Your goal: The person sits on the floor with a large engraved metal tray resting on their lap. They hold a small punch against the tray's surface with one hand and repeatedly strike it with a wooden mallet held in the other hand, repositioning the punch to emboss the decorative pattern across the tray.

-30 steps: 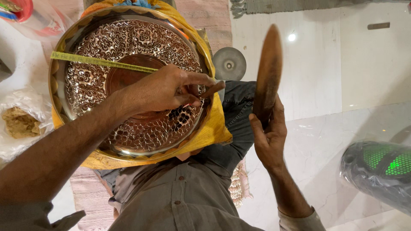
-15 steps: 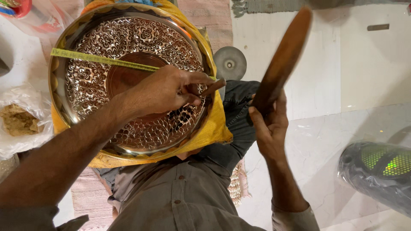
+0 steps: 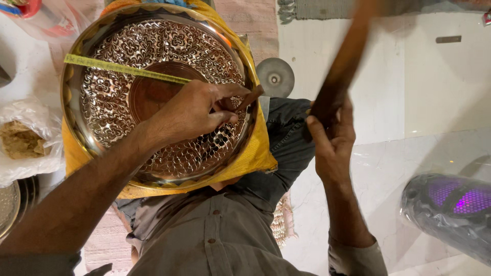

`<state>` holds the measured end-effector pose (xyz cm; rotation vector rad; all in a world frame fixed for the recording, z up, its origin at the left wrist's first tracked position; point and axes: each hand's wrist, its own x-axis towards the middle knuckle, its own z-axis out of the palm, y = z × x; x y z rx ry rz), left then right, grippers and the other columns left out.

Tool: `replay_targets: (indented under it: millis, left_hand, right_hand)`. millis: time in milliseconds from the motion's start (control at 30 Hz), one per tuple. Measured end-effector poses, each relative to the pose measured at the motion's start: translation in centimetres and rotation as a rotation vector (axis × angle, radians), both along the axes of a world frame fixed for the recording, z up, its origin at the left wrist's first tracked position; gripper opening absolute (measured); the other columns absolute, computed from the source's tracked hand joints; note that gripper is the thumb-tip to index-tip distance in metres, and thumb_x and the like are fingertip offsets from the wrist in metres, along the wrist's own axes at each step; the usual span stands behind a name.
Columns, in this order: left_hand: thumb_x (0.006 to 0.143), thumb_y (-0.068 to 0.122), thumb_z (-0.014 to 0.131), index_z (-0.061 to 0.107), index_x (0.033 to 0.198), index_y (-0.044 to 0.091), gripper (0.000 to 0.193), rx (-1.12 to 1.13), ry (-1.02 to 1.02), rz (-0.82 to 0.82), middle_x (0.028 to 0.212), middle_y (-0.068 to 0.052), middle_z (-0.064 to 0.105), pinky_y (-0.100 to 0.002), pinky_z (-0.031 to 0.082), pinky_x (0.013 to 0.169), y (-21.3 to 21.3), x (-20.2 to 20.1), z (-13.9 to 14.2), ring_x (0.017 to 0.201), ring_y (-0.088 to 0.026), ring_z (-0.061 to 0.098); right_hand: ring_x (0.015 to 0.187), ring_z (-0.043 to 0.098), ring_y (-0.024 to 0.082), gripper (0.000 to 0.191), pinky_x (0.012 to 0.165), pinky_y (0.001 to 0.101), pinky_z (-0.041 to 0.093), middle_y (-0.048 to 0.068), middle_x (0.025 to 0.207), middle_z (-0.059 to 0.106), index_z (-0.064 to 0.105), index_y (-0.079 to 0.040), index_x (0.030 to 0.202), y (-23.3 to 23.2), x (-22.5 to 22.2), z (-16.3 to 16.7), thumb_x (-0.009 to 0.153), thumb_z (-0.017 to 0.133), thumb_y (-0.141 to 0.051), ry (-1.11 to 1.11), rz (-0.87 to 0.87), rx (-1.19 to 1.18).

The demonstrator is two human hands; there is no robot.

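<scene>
- We count one round metal tray (image 3: 128, 66), one chisel (image 3: 246, 99), one wooden mallet (image 3: 341, 71) and one yellow measuring tape (image 3: 123, 68).
- The tray is engraved with dense floral patterns around a plain centre; it rests on yellow cloth (image 3: 255, 153) over our lap.
- Our left hand (image 3: 192, 110) has its fingers closed round the chisel, tip against the tray.
- Our right hand (image 3: 332, 140) has its fingers clamped on the raised mallet, blurred, beside the tray.
</scene>
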<state>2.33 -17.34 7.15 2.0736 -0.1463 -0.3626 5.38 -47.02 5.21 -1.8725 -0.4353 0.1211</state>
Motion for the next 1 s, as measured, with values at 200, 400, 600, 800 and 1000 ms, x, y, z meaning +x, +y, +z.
replay_targets:
  millis: [200,400,600,800,1000]
  left_hand:
    - [0.089,0.016,0.074,0.062,0.137,0.014,0.05,0.026,-0.02,0.075,0.104,-0.011,0.08,-0.04,0.065,0.076,0.4,-0.5,-0.3,0.083,-0.02,0.08]
    - [0.09,0.024,0.072,0.056,0.143,0.018,0.056,-0.06,0.16,0.167,0.114,-0.013,0.078,-0.044,0.065,0.086,1.1,-1.8,-1.9,0.09,-0.022,0.079]
    - [0.09,0.027,0.076,0.053,0.144,0.009,0.061,-0.044,0.041,0.124,0.139,-0.017,0.064,-0.047,0.061,0.087,1.3,-1.8,-3.3,0.094,-0.025,0.077]
    - [0.089,0.026,0.072,0.053,0.146,0.016,0.061,-0.037,0.237,0.145,0.112,-0.013,0.08,-0.044,0.066,0.082,1.3,-1.5,-2.9,0.084,-0.023,0.08]
    - [0.09,0.024,0.071,0.062,0.14,0.017,0.052,-0.088,0.228,0.175,0.11,-0.011,0.08,-0.044,0.066,0.082,1.0,-1.8,-2.7,0.081,-0.022,0.08]
  right_hand:
    - [0.104,0.062,0.02,0.068,0.09,0.0335,0.057,0.013,0.115,0.06,0.048,-0.014,0.156,0.0,-0.2,1.0,0.093,0.066,0.006,-0.096,0.064,-0.587]
    - [0.105,0.061,0.019,0.067,0.089,0.0328,0.054,0.011,0.118,0.06,0.048,-0.008,0.156,0.7,0.4,1.5,0.093,0.067,0.007,-0.1,0.063,-0.363]
    - [0.094,0.061,0.016,0.067,0.08,0.0302,0.053,0.009,0.108,0.06,0.05,-0.008,0.155,1.3,1.3,2.5,0.092,0.065,0.006,-0.116,0.127,-0.418]
    - [0.109,0.064,0.016,0.069,0.091,0.0325,0.056,0.009,0.125,0.062,0.041,-0.009,0.159,1.9,2.4,2.4,0.095,0.061,0.006,-0.036,0.188,-0.187]
    - [0.097,0.063,0.022,0.072,0.081,0.0364,0.058,0.014,0.117,0.062,0.045,-0.018,0.16,1.9,3.7,2.0,0.095,0.069,0.002,-0.171,0.252,-0.573]
